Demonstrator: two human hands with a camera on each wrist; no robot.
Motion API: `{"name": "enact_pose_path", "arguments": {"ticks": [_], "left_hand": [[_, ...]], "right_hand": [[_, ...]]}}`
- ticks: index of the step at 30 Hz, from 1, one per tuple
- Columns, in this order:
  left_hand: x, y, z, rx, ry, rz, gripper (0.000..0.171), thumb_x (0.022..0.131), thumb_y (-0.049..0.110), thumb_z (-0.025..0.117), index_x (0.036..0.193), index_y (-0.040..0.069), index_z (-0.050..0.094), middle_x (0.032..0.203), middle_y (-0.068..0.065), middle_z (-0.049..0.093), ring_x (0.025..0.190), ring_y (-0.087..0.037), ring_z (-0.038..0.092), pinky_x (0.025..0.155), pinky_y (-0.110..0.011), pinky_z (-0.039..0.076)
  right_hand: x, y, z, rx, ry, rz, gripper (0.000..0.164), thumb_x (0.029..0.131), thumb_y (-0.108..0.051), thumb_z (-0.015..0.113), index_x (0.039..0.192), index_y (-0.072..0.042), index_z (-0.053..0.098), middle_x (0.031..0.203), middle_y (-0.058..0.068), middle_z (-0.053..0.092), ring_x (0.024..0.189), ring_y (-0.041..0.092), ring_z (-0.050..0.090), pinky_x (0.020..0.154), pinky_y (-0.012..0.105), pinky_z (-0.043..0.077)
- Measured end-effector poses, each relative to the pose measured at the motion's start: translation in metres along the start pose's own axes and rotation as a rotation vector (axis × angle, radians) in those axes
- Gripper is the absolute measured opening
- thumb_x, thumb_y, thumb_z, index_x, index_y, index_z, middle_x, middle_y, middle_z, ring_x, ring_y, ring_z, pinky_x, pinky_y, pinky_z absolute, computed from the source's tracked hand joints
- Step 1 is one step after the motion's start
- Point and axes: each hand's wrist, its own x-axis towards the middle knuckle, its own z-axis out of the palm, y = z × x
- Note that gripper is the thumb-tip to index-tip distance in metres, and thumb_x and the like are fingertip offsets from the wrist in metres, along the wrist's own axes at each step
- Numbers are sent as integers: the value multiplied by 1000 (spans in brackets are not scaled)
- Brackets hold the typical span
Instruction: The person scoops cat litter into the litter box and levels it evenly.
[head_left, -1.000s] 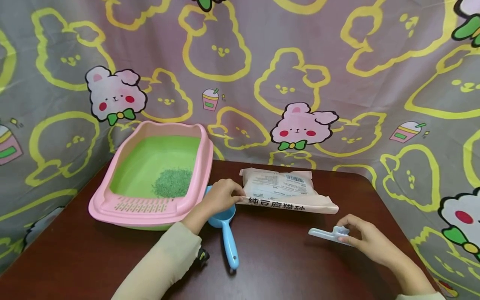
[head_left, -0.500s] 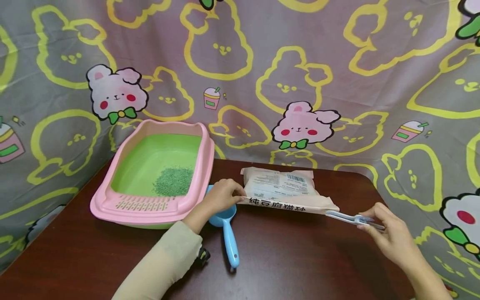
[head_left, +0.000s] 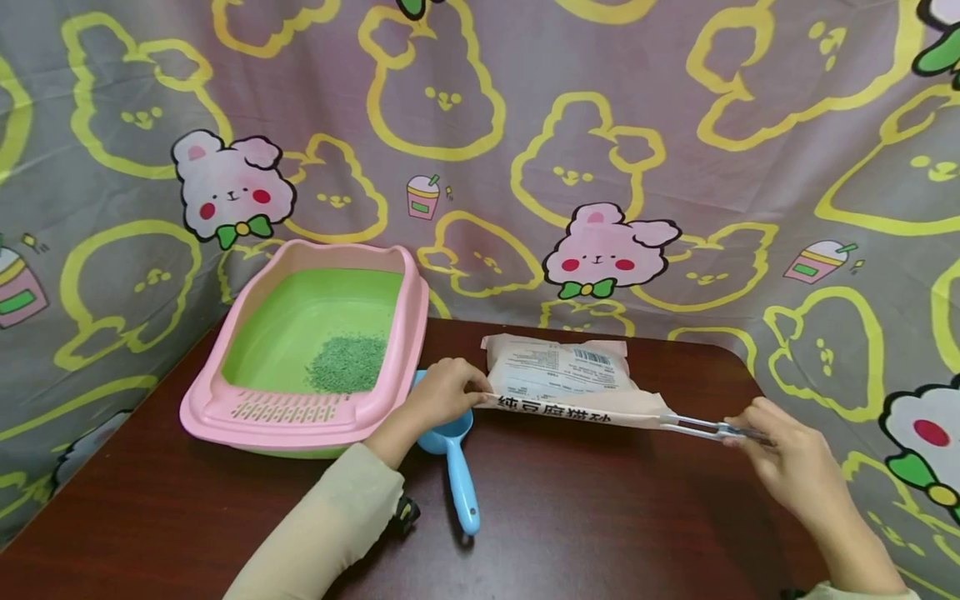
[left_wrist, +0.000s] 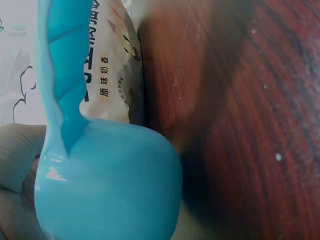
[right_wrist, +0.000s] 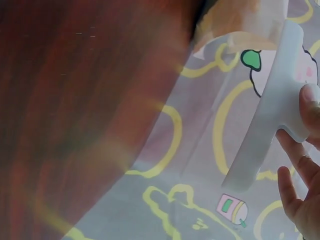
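My left hand (head_left: 448,387) pinches the left end of the folded top edge of a cat litter bag (head_left: 558,367), which lies on the table. A long pale sealing clip (head_left: 693,427) is held in my right hand (head_left: 793,457), thumb against fingers at its grip. Spread apart, the clip's two bars reach the right end of the bag's folded edge. Below my left wrist lies a blue scoop (head_left: 462,487), its handle toward me; its bowl (left_wrist: 110,180) fills much of the left wrist view and covers part of the bag.
A pink and green litter box (head_left: 201,410) stands at the left, with green pellets (head_left: 347,365) heaped in its near right corner. The dark wooden table (head_left: 585,517) ends at a patterned curtain (head_left: 465,100) behind and on both sides.
My right hand first moved right with the clip, then brought its opened bars to the bag's right end. My left hand keeps its pinch on the bag. The scoop stays put.
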Motion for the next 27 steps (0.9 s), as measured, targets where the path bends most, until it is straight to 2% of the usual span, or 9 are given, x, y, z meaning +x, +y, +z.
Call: {"name": "enact_pose_path", "arguments": {"ticks": [2,5,6,8,12,15,17,20,27], "left_hand": [[0,0,0,0,3,0,7,88,15,75,92,16,80,92,2,77,82,-13,66,72,-32,50],[0,0,0,4,4,-3,7,88,15,75,92,17,81,92,2,77,82,-14,67,73,-33,50],[0,0,0,8,7,1,7,88,15,75,92,17,81,91,2,77,83,-14,67,74,-34,50],[0,0,0,21,11,6,7,88,16,75,92,18,81,91,3,77,83,-15,68,75,-35,50],[0,2,-1,46,17,14,7,88,17,76,92,19,81,91,3,77,84,-16,68,77,-38,49],[0,3,-1,52,14,3,7,88,18,76,92,19,81,91,4,77,84,-16,67,79,-39,48],[-1,3,-1,56,16,0,7,87,18,76,92,20,81,91,4,77,85,-16,67,79,-39,48],[-1,3,-1,60,20,4,7,87,18,76,91,20,81,91,4,77,84,-15,67,78,-38,48],[-1,2,1,69,20,16,6,87,18,76,91,20,81,90,4,77,84,-16,68,76,-38,49]], "right_hand": [[4,-1,0,-9,-3,-7,51,92,-60,44,76,-16,64,76,-10,56,66,-14,43,55,14,38],[8,-2,1,-24,-26,-4,23,88,-36,69,76,-18,64,75,-10,55,65,-13,38,53,15,33],[9,-2,1,-34,-37,-1,16,84,-25,76,77,-18,64,75,-11,54,65,-12,36,53,15,32],[10,-2,3,-43,-51,1,26,68,-5,85,76,-19,64,75,-12,54,65,-13,35,54,15,31],[12,0,8,-10,-51,-13,22,90,-36,69,77,-18,64,75,-11,54,66,-13,36,55,17,33],[14,0,12,18,-50,-20,27,91,-41,65,77,-18,64,75,-12,54,65,-12,37,55,16,33],[16,-1,14,22,-55,-14,17,80,-19,80,76,-19,64,74,-13,53,64,-13,38,55,16,34],[19,-3,18,12,-65,-2,38,57,6,86,76,-19,64,72,-14,51,64,-14,38,56,15,35],[24,-6,30,33,-99,-11,38,58,5,88,78,-19,67,76,-12,57,64,-7,48,58,14,38]]}}
